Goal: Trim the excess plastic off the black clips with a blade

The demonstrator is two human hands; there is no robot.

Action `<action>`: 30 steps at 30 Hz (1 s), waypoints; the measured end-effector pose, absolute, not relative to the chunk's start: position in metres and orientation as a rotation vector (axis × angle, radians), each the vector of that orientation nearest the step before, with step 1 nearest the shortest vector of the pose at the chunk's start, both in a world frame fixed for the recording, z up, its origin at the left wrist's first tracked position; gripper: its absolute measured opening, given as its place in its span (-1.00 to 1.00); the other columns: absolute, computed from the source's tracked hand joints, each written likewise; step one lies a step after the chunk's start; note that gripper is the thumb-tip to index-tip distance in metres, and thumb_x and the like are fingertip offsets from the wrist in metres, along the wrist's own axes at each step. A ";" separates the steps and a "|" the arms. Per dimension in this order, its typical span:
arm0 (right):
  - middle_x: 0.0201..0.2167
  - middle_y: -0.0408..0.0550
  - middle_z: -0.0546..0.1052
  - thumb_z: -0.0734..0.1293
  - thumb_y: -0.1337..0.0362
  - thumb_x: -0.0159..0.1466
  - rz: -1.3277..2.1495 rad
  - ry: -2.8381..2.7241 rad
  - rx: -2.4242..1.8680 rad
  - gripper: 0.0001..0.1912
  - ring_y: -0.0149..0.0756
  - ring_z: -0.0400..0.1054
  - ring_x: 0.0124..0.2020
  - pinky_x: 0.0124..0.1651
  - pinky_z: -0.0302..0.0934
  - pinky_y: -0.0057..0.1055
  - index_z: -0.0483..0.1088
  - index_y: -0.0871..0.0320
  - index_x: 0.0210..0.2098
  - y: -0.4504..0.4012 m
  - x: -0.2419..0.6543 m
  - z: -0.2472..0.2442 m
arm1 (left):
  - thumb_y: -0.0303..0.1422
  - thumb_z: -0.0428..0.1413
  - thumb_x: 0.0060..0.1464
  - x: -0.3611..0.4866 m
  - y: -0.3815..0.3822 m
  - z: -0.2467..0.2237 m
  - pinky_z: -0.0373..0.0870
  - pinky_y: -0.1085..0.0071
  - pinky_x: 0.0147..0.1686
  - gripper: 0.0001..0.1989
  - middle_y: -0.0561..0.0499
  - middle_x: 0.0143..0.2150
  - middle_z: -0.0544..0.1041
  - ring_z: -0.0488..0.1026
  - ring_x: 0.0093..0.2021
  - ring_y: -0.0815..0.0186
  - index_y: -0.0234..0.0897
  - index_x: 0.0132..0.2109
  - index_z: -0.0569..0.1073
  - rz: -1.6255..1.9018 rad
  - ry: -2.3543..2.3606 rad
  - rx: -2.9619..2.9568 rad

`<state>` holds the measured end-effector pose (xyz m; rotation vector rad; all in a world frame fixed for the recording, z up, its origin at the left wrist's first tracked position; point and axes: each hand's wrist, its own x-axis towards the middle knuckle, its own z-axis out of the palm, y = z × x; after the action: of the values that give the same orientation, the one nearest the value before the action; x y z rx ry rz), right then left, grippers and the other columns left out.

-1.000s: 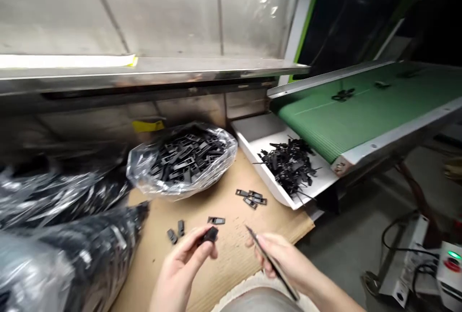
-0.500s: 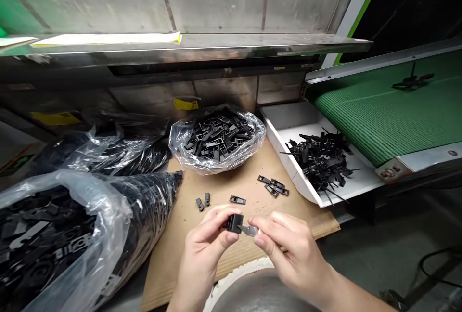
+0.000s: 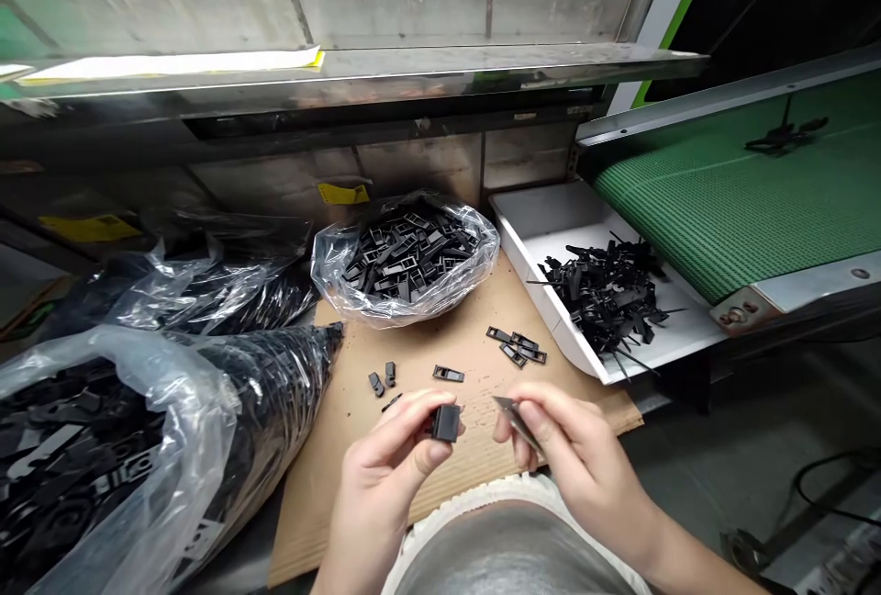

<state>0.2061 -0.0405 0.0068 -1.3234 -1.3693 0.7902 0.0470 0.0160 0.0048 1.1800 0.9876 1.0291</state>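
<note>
Between the thumb and fingers of my left hand (image 3: 389, 457) is a small black plastic part (image 3: 446, 423), its blocky end facing right. My right hand (image 3: 574, 453) is closed on a thin metal blade (image 3: 518, 420), tip pointing up and left, apart from the part. Most of the blade's rear end is hidden by my fingers. Beyond my hands, a single black plastic piece (image 3: 449, 374) lies on the cardboard (image 3: 385, 347). Two smaller black pieces (image 3: 383, 378) rest to its left, and several flat black pieces (image 3: 518, 346) are grouped to its right.
A clear plastic bag (image 3: 406, 310) full of black parts stands at the back. Larger filled bags (image 3: 227, 411) crowd the left. At right, a white tray (image 3: 551, 315) holds a black heap below a green conveyor belt (image 3: 743, 200). A rounded grey surface (image 3: 509, 558) is nearest me.
My right hand has drawn the blade away from the black part and turned it upward. My left hand still holds the part. The whole view has shifted slightly.
</note>
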 end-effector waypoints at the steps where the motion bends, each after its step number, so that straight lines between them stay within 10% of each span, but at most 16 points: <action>1: -0.50 -0.16 0.40 0.07 0.34 0.33 0.837 -1.374 -1.338 -0.80 -0.47 0.22 -0.57 -0.48 0.16 -0.52 0.31 0.16 -0.28 -0.040 0.204 0.008 | -0.28 0.25 -0.20 0.046 0.016 0.004 0.30 0.35 -0.20 -0.82 -0.01 -0.31 0.51 0.40 -0.27 0.21 -0.17 -0.34 0.58 1.034 1.012 1.220; 6: -0.63 -0.21 0.27 0.13 0.34 0.29 0.778 -1.501 -1.331 -0.71 -0.47 0.19 -0.56 -0.45 0.07 -0.53 0.25 0.17 -0.56 -0.029 0.195 0.013 | -0.36 0.23 -0.15 0.041 0.017 0.000 0.33 0.40 -0.16 -0.85 0.03 -0.27 0.54 0.43 -0.22 0.23 -0.10 -0.32 0.58 1.022 1.012 1.388; 22: -0.64 -0.24 0.22 0.21 0.21 0.23 1.038 -1.341 -1.246 -0.76 -0.49 0.12 -0.59 -0.53 0.05 -0.55 0.25 0.17 -0.53 -0.022 0.193 0.014 | -0.30 0.22 -0.12 0.044 0.029 -0.012 0.26 0.34 -0.06 -0.80 -0.02 -0.20 0.50 0.37 -0.12 0.20 -0.15 -0.26 0.57 0.944 0.968 1.281; 30: -0.60 -0.25 0.21 0.24 0.23 0.20 0.890 -1.148 -1.409 -0.78 -0.48 0.13 -0.55 -0.48 0.09 -0.54 0.19 0.16 -0.52 -0.006 0.198 -0.004 | -0.22 0.24 -0.18 0.040 0.032 -0.014 0.30 0.41 -0.40 -0.69 -0.01 -0.45 0.49 0.35 -0.45 0.32 -0.24 -0.23 0.56 0.721 0.917 1.191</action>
<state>0.1975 -0.0059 -0.0036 -1.4094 -1.1475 0.8903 0.0395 0.0317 -0.0140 1.1912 0.9169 0.7212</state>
